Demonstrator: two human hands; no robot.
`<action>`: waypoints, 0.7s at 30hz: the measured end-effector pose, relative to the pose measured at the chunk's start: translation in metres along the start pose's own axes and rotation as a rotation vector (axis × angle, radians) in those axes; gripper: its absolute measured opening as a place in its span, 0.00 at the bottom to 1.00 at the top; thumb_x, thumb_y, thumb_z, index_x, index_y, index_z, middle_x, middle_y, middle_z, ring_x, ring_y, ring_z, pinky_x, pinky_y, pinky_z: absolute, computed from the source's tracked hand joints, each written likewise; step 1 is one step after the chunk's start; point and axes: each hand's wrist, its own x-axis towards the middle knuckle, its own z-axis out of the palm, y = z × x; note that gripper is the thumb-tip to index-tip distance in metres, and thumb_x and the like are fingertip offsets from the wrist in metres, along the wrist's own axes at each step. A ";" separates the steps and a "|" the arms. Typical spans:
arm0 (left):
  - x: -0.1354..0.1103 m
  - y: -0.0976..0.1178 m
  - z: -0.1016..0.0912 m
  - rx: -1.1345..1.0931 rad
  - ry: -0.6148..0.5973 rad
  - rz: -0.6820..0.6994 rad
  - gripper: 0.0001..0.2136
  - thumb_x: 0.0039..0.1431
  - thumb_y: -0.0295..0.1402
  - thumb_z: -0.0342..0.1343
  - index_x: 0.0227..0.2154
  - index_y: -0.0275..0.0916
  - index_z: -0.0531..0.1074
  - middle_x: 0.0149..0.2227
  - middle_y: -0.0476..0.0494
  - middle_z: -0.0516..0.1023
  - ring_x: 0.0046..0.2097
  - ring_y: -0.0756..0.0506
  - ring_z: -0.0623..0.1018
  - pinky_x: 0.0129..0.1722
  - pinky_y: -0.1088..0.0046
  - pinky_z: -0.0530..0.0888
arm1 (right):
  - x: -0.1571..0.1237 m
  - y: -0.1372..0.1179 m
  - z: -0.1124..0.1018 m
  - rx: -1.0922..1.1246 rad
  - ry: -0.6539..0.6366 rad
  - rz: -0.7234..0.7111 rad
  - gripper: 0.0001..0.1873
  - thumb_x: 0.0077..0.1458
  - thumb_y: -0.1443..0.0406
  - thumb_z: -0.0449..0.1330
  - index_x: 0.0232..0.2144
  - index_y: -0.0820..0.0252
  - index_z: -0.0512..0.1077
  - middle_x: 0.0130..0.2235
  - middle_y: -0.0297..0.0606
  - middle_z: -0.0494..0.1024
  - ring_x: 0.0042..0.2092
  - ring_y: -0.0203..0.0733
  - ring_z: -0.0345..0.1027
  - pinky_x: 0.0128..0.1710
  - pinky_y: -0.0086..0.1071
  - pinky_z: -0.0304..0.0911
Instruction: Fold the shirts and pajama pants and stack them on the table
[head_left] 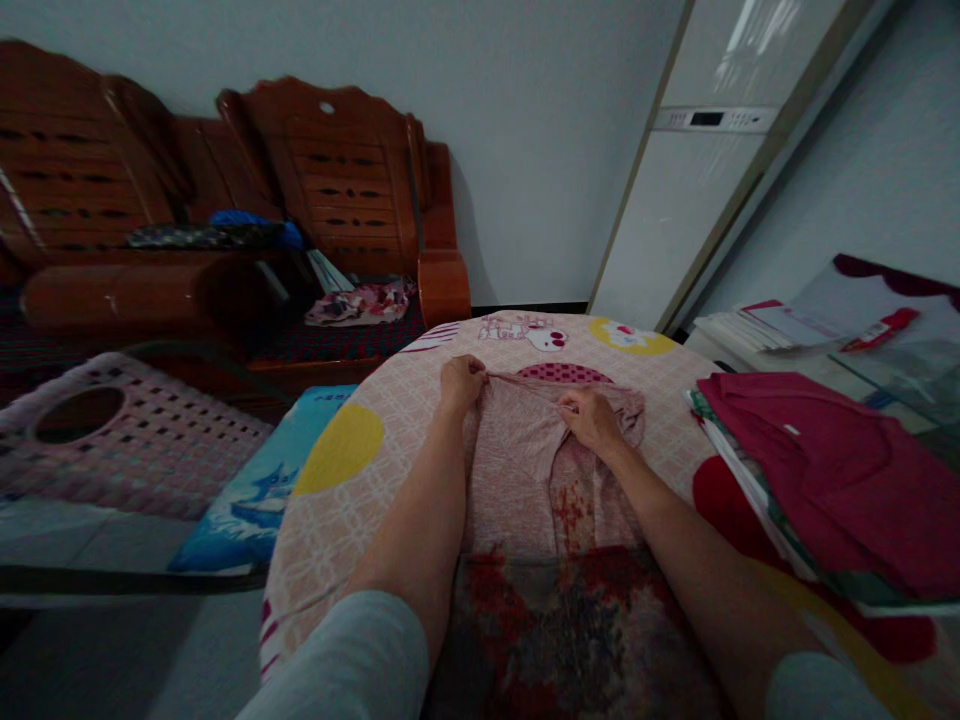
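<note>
A pale pink garment (525, 450) with a dark red floral lower part lies spread on a round table covered by a pink patterned cloth (390, 420). My left hand (461, 382) is closed, pinching the garment's far edge on the left. My right hand (589, 415) is also closed, gripping the same edge a little to the right. The edge is pulled taut between both hands. Both forearms stretch out over the garment.
A stack of folded clothes topped by a dark red garment (825, 470) lies at the right. Papers (757, 325) sit behind it. A pink plastic stool (112, 430) and blue item (262, 480) stand left. A wooden sofa (300, 200) and white refrigerator (697, 170) are beyond.
</note>
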 end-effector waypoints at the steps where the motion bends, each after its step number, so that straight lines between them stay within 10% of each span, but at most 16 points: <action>1: -0.001 0.000 0.000 0.065 0.014 0.027 0.07 0.50 0.24 0.61 0.34 0.36 0.78 0.36 0.43 0.83 0.40 0.46 0.80 0.42 0.73 0.74 | -0.001 0.000 -0.001 -0.063 -0.011 0.006 0.07 0.51 0.70 0.58 0.30 0.58 0.76 0.35 0.39 0.81 0.38 0.43 0.74 0.39 0.32 0.63; 9: -0.004 0.012 -0.012 0.018 -0.028 0.152 0.12 0.48 0.24 0.62 0.38 0.35 0.77 0.37 0.42 0.80 0.38 0.46 0.79 0.42 0.71 0.74 | -0.006 -0.016 -0.014 -0.323 -0.032 0.008 0.11 0.57 0.64 0.59 0.41 0.56 0.78 0.37 0.41 0.83 0.40 0.46 0.75 0.41 0.34 0.64; 15: -0.007 0.003 -0.024 -0.281 -0.509 0.063 0.07 0.44 0.25 0.64 0.29 0.33 0.75 0.24 0.49 0.75 0.24 0.52 0.72 0.28 0.76 0.71 | -0.002 -0.018 -0.009 -0.171 -0.202 -0.105 0.11 0.53 0.66 0.61 0.39 0.58 0.80 0.41 0.43 0.83 0.43 0.47 0.76 0.44 0.34 0.66; 21: -0.007 0.021 -0.041 -0.204 -0.490 0.113 0.08 0.45 0.28 0.65 0.30 0.34 0.76 0.28 0.48 0.77 0.28 0.51 0.75 0.31 0.74 0.74 | 0.015 0.023 -0.065 0.047 0.041 0.149 0.13 0.52 0.68 0.57 0.36 0.62 0.81 0.27 0.37 0.81 0.28 0.40 0.74 0.31 0.30 0.66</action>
